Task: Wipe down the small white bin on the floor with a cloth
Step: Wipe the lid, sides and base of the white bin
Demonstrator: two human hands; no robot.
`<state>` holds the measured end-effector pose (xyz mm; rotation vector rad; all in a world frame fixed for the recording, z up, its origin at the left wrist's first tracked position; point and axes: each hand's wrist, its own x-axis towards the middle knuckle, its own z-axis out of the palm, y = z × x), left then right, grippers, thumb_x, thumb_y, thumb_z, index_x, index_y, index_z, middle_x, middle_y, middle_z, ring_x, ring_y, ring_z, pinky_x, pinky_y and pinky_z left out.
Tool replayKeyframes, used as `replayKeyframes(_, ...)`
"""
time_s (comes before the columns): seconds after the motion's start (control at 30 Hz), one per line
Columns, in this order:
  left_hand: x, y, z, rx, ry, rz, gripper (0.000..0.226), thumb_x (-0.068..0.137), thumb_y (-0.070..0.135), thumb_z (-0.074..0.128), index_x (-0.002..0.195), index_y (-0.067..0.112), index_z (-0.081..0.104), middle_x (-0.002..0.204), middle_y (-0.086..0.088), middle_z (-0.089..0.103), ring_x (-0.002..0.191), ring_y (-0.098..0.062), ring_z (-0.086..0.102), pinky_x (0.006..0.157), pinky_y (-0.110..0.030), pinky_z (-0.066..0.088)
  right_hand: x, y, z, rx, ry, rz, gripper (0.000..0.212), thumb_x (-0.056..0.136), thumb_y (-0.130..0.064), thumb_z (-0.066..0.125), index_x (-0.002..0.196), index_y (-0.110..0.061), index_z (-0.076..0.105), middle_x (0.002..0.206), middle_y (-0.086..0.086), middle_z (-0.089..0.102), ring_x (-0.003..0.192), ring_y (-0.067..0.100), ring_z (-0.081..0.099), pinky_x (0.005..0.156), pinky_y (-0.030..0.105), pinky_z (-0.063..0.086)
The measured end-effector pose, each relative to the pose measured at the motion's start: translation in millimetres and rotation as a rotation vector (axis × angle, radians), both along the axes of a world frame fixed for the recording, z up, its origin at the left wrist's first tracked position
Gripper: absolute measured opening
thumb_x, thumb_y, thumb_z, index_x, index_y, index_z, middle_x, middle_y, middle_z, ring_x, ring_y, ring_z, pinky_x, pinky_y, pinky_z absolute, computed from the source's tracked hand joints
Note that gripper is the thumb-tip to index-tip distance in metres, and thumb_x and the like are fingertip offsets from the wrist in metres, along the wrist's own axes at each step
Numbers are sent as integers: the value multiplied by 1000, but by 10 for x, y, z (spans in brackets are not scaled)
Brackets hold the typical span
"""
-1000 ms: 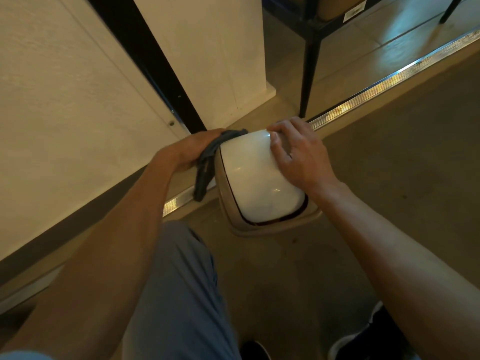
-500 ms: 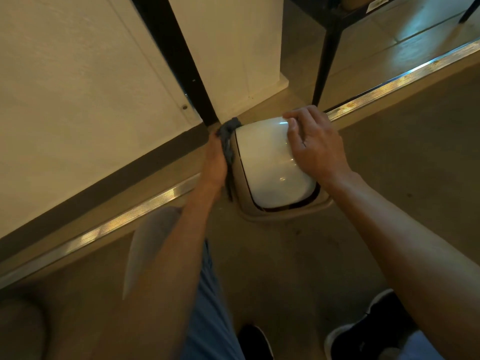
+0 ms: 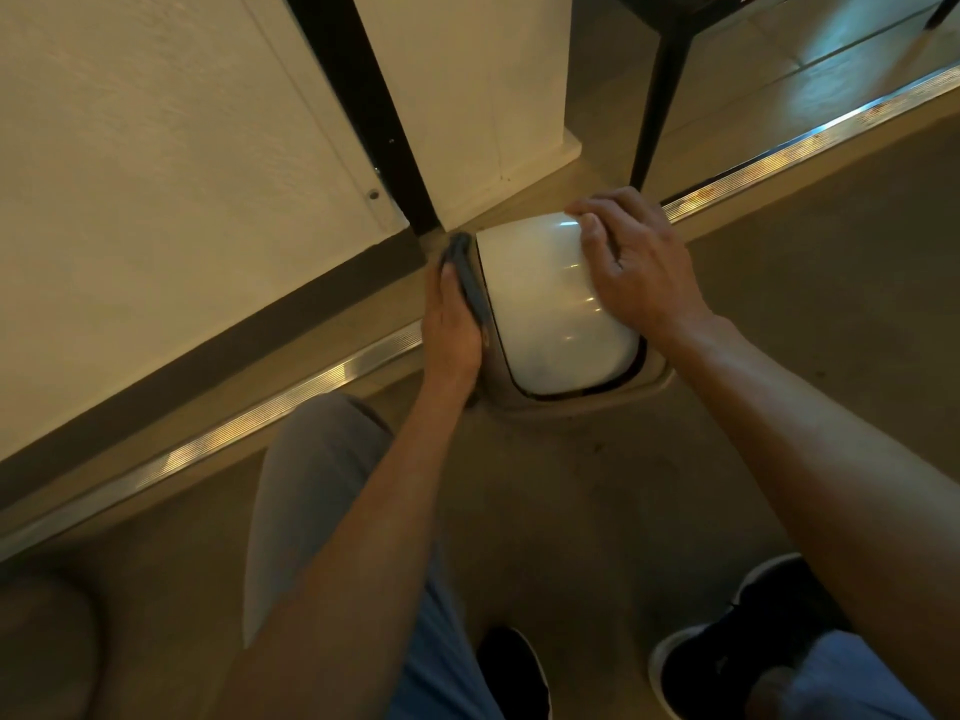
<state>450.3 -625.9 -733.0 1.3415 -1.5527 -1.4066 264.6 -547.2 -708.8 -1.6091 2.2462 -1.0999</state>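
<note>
The small white bin (image 3: 545, 304) stands on the floor by the wall, its glossy domed lid facing up. A dark grey cloth (image 3: 467, 278) lies flat against the bin's left side, and my left hand (image 3: 449, 324) presses it there with straight fingers. Most of the cloth is hidden between the hand and the bin. My right hand (image 3: 639, 262) rests on the lid's far right part, fingers bent over its edge, holding the bin steady.
A cream wall with a dark skirting (image 3: 208, 366) runs along the left. A metal floor strip (image 3: 291, 397) passes behind the bin. A black furniture leg (image 3: 654, 96) stands beyond it. My knees and dark shoes (image 3: 727, 662) are near the bottom.
My left hand has slid with the cloth from the bin's far top corner down along its left side toward me. The right hand stays on the lid.
</note>
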Motion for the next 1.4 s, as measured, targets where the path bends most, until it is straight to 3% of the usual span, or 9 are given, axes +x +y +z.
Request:
replayKeyframes(0.13, -44, 22, -6, 9, 49, 40, 37, 114, 26, 25, 147, 18, 40, 126, 11, 51, 112, 5, 52, 83, 2, 38, 29, -12, 2, 0, -6, -22, 41, 109, -34, 36, 132, -14, 64, 129, 7, 59, 121, 22, 54, 99, 41, 48)
replayKeyframes(0.33, 225, 1101, -222, -93, 33, 61, 41, 108, 43, 31, 143, 58, 18, 135, 45, 29, 121, 30, 33, 95, 0, 33, 0, -4, 2, -6, 7, 8, 39, 109, -32, 39, 131, -12, 64, 127, 9, 59, 119, 24, 54, 96, 42, 50)
replayKeyframes(0.47, 81, 483, -100, -89, -16, 63, 32, 112, 39, 25, 142, 39, 36, 126, 21, 51, 105, 24, 50, 85, 0, 42, -5, -11, -3, -11, 11, 2, 38, 109, -31, 39, 131, -13, 65, 128, 7, 60, 121, 23, 53, 97, 36, 47)
replayKeyframes(0.6, -115, -109, 121, -54, -65, 29, 37, 113, 34, 23, 136, 21, 49, 123, -2, 61, 113, -11, 59, 105, -37, 47, 15, -27, -4, 1, 26, -22, 41, 109, -34, 36, 132, -14, 65, 128, 6, 59, 122, 22, 53, 98, 32, 44)
replayKeyframes(0.8, 198, 923, -174, -126, 29, 59, 36, 108, 43, 30, 142, 54, 25, 133, 47, 37, 123, 22, 39, 99, -9, 36, 6, -14, -26, 5, 27, -18, 40, 109, -34, 37, 133, -15, 63, 129, 7, 58, 123, 23, 52, 96, 33, 45)
replayKeyframes(0.93, 108, 612, -147, -89, 10, 71, 38, 111, 39, 28, 146, 30, 37, 133, 11, 52, 115, 14, 50, 94, -12, 45, 3, -34, -31, 0, 27, -22, 37, 110, -33, 39, 131, -15, 63, 129, 7, 59, 123, 23, 51, 98, 30, 42)
replayKeyframes(1.1, -173, -241, 128, -110, -155, -39, 35, 114, 27, 30, 143, 14, 45, 113, 12, 50, 98, 4, 51, 85, -11, 41, 43, -51, 1, 24, 30, -76, 38, 109, -33, 38, 131, -16, 64, 129, 6, 59, 123, 22, 51, 97, 30, 40)
replayKeyframes(1.3, 108, 757, -116, -154, -18, 78, 44, 111, 35, 32, 154, 29, 29, 142, 10, 45, 124, 6, 46, 102, -15, 42, 56, -29, 29, 42, 22, -68, 37, 110, -31, 38, 132, -14, 63, 131, 7, 58, 125, 23, 51, 100, 42, 47)
replayKeyframes(1.4, 96, 695, -148, -116, -28, 76, 40, 111, 37, 32, 150, 28, 34, 136, 7, 49, 118, 6, 50, 91, -8, 43, 51, -35, 39, 64, 28, -68, 38, 110, -32, 36, 134, -15, 62, 133, 6, 58, 126, 23, 50, 101, 41, 47)
